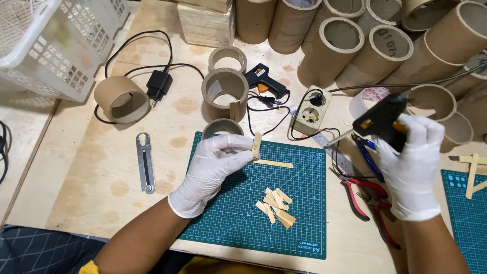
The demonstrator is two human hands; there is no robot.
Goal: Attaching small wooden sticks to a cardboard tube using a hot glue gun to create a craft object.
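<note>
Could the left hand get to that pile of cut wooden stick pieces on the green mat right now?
Probably yes. The pile of stick pieces lies in the open on the cutting mat, just beside the left hand, with nothing between them. But that hand already pinches a short stick piece, so its fingers are occupied.

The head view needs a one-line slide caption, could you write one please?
Gloved left hand pinches a small wooden stick above a green cutting mat while right hand grips a black glue gun.

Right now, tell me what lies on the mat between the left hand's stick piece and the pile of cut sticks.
In the head view, one long flat wooden stick lies on the green cutting mat between the stick piece in the left hand and the pile.
</note>
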